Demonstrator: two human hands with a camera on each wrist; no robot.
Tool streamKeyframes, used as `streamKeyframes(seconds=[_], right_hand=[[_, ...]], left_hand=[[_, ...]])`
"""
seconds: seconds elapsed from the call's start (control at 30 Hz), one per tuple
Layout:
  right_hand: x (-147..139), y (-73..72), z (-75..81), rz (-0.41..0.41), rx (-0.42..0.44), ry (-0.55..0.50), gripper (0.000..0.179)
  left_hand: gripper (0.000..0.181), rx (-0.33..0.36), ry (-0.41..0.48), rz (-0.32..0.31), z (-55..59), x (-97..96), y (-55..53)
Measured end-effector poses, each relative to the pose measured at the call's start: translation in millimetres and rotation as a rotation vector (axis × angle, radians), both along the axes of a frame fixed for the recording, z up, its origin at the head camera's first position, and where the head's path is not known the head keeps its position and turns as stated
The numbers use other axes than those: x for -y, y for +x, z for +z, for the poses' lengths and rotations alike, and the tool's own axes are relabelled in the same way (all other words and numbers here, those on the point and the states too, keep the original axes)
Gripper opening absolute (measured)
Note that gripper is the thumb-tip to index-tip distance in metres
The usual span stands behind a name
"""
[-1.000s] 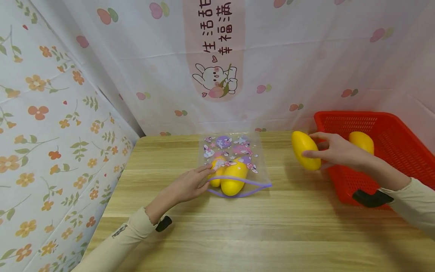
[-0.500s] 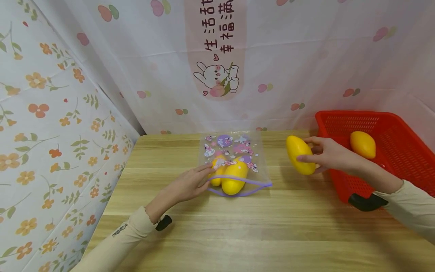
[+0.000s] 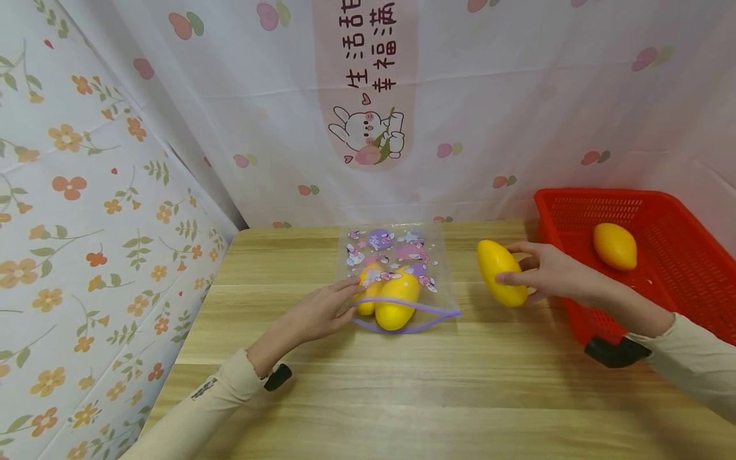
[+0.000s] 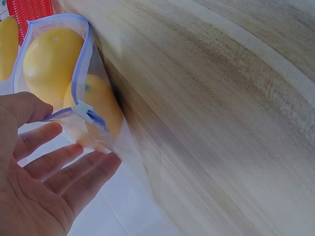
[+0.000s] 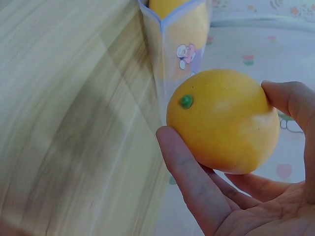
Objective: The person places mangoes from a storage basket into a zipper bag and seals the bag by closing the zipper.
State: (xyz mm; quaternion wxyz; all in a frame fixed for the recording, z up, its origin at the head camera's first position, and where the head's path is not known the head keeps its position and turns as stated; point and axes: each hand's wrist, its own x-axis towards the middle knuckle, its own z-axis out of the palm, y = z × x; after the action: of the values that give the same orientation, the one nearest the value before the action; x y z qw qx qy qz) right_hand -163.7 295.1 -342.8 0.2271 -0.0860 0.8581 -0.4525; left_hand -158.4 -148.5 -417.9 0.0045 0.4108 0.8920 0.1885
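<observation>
My right hand (image 3: 537, 271) holds a yellow toy mango (image 3: 499, 271) between thumb and fingers, above the table and left of the red basket. A green stem nub shows on this mango (image 5: 224, 123) in the right wrist view. At the left corner of a clear zip bag (image 3: 439, 281), my left hand (image 3: 324, 311) holds the rim between thumb and fingers. The bag has cartoon prints and a purple zip edge, and its mouth gapes toward me. Inside lie two yellow mangoes, the larger one (image 3: 393, 316) near the mouth. A white slider (image 4: 83, 112) sits on the zip close to the left fingers.
The red plastic basket (image 3: 661, 199) stands at the right, with another yellow mango (image 3: 615, 246) in it. A wooden table (image 3: 414, 409) lies under everything. Printed cloth (image 3: 489, 96) hangs behind it, and a flowered cloth (image 3: 115, 255) hangs on the left.
My right hand has carried the mango leftward and a little toward me, away from the basket. The left hand and the bag have stayed in place.
</observation>
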Motion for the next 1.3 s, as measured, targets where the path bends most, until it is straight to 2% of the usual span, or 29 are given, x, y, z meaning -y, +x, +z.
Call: streamKeyframes(seconds=[0.4,0.6,0.93,1.3], right_hand=[[6,6.7,-5.8,0.004,0.039,-0.053,0.082],[9,9.6,-9.8,0.013,0.053,-0.095,0.077],[14,15.7,-15.7,0.049,0.050,-0.089,0.075],[18,21.3,-23.0,0.037,0.090,-0.136,0.077]], left_hand=[[0.043,0.017,-0.002,0.001,1.4,-0.6,0.7],[0.043,0.023,-0.006,0.006,2.1,-1.2,0.7],[0.042,0.018,-0.002,0.003,3.1,-0.9,1.8],[0.043,0.027,-0.008,0.014,2.4,-1.4,2.0]])
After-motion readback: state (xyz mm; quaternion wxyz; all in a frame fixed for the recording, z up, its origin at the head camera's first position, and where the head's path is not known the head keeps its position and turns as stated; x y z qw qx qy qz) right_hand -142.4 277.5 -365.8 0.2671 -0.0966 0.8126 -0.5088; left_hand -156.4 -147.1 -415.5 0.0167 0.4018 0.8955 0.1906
